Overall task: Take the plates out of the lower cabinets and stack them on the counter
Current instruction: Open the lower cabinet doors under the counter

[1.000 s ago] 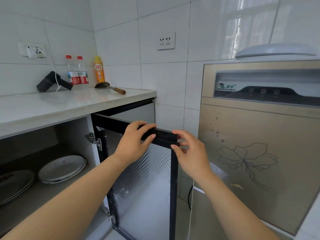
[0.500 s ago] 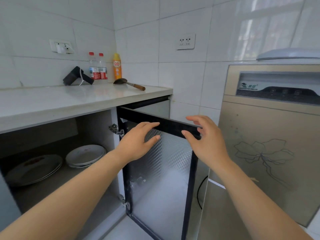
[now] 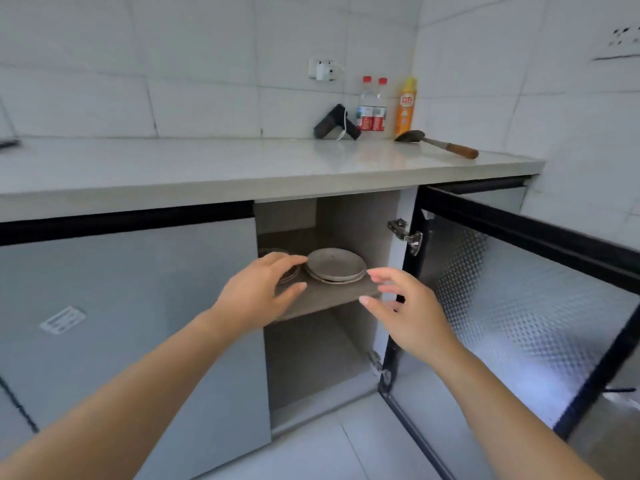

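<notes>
A small stack of round white ceramic plates (image 3: 336,265) sat on the grey shelf (image 3: 329,299) of the open lower cabinet. Just left of that stack, the left hand (image 3: 256,294) reached in with straight fingers, holding nothing and mostly hiding another plate (image 3: 272,251). Just right of the stack, the right hand (image 3: 407,318) hovered empty with its fingers spread. Farther right, the black-framed door (image 3: 519,292) stood open. Above the stack lay the pale stone counter (image 3: 242,168).
</notes>
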Demonstrator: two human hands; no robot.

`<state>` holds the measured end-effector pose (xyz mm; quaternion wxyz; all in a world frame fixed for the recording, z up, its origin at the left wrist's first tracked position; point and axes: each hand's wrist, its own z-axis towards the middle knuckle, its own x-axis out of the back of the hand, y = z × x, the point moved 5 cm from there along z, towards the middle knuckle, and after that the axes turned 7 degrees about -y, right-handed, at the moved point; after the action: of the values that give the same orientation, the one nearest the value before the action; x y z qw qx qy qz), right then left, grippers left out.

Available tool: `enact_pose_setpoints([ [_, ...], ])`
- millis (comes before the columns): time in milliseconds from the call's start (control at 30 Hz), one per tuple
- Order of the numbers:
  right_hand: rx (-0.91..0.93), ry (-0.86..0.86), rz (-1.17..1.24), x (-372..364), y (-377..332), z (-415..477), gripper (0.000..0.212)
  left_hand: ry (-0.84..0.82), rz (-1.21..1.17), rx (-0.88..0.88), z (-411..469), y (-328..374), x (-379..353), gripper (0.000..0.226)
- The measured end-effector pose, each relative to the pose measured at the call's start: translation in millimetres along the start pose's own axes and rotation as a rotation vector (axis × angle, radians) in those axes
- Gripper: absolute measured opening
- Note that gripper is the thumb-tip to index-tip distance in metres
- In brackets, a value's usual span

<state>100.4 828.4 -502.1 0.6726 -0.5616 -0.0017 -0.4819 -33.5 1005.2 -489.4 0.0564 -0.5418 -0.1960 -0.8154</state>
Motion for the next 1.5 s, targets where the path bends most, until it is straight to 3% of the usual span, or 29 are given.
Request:
enact_pose_setpoints([
  [333, 0.071, -0.172, 0.026, -100, -36, 67, 0.036, 0.062, 0.091, 0.234, -51, -82, 43, 0.049],
  [833, 0.135, -0.314, -0.009, -155, -34, 151, 0.057, 0.126, 0.168, 0.465, -60, -84, 51, 0.047],
  [1133, 0.115, -0.312, 0.19, -160, -36, 144, 0.047, 0.181, 0.2, 0.509, -69, -77, 71, 0.045],
  [1500, 0.141, -0.223, 0.309, -151, -29, 114, 0.027, 0.431, 0.198, 0.411, -46, -63, 99, 0.04],
])
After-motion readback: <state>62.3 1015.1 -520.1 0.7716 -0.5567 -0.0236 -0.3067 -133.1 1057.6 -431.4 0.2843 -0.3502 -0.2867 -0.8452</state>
